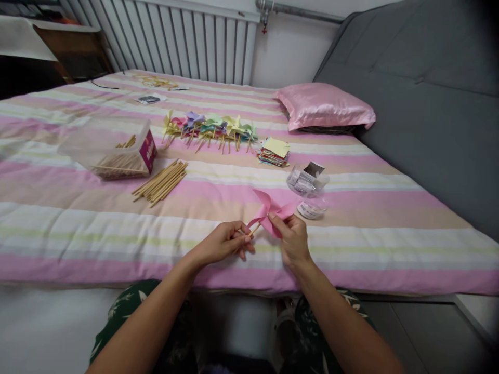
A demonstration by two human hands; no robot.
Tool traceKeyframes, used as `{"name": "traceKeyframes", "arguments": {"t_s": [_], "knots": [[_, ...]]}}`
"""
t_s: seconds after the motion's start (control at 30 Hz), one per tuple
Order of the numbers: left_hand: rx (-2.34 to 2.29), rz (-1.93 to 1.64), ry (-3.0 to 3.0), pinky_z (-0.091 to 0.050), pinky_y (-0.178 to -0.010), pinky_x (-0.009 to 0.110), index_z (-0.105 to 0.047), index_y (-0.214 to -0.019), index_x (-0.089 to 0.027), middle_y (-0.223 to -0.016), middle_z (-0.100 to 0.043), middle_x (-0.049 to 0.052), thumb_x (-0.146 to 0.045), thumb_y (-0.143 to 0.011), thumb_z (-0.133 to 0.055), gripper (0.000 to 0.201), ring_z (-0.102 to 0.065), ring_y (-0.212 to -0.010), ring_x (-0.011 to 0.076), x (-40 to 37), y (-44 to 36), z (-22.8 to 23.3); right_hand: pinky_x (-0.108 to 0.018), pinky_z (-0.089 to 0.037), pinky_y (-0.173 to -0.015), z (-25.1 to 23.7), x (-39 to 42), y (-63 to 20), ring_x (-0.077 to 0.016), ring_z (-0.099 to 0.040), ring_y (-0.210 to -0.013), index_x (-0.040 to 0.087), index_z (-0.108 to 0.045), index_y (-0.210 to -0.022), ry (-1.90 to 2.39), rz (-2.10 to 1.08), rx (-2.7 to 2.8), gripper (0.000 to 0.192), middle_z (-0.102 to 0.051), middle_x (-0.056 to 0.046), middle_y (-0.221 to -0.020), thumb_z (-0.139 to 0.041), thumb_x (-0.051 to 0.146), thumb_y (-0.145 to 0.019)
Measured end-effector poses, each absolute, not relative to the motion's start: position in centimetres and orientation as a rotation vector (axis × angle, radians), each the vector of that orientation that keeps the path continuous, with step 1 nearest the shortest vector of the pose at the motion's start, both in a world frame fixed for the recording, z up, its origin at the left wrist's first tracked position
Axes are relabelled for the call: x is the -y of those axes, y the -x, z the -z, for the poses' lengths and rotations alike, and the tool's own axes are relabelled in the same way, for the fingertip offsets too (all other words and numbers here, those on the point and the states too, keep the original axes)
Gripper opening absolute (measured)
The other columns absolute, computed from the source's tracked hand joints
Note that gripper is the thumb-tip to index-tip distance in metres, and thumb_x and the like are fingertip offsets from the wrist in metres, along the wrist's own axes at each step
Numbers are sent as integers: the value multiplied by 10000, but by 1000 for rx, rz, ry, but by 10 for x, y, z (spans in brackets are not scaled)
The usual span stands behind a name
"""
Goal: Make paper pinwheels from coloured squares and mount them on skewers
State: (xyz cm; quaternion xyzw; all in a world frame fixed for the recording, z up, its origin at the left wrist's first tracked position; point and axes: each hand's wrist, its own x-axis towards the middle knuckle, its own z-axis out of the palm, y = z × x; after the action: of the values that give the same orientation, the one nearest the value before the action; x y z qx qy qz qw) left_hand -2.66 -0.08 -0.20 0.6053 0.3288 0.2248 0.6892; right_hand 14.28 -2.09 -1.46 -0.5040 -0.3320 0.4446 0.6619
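Note:
A pink paper pinwheel [265, 212] is held between my hands, above the front of the striped bed. My left hand [230, 240] pinches its thin wooden stick [254, 229] below the blades. With thumb and fingers, my right hand [293, 236] grips the pinwheel at its middle; the fingers behind the paper are hidden. To the left lies a loose bundle of wooden sticks [161, 182]. Beyond my hands, several finished pinwheels [212, 127] in yellow, purple, green and pink lie in a row. A stack of coloured paper squares [274, 151] sits to their right.
A clear plastic box [113, 148] with sticks in it stands at left. Small clear containers [307, 179] lie right of my hands, one with its lid-like round part [312, 208] nearer me. A pink pillow [325, 106] rests by the grey headboard [421, 104].

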Motion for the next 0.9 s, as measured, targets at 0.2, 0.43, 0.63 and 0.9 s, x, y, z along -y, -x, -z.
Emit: {"name": "traceKeyframes", "arguments": {"t_s": [0.2,0.43,0.63,0.9], "knots": [[-731,-513,-1356,-477,-561,258,-509,-822,-129,-777,-696,102,-400,-791,-603,288,-615,-559,121,1,27,3,-241,-441,-547,17,20,-145,-115,-531,-562,142,-622,-668,1161,-971,798,278,-616,-5,-626,-753,381,-616],[-725,-517,-1359,-491,-575,274,-513,-835,-125,-789,-688,104,-403,-794,-595,293,-596,-552,111,1,27,4,-240,-443,-542,17,20,-147,-120,-547,-559,134,-656,-697,1177,-956,849,263,-642,-5,-635,-744,373,-634],[-738,-519,-1369,-497,-589,289,-501,-826,-127,-804,-686,116,-387,-807,-581,273,-585,-557,110,2,25,5,-235,-428,-524,15,21,-147,-113,-523,-536,123,-651,-681,1227,-903,907,264,-618,0,-594,-733,371,-647],[-794,-463,-1435,-489,-646,288,-567,-899,-113,-861,-679,109,-384,-800,-579,289,-608,-639,125,-2,33,2,-229,-412,-527,15,15,-150,-98,-499,-525,135,-613,-647,1177,-941,729,281,-608,11,-600,-763,369,-602]]}}
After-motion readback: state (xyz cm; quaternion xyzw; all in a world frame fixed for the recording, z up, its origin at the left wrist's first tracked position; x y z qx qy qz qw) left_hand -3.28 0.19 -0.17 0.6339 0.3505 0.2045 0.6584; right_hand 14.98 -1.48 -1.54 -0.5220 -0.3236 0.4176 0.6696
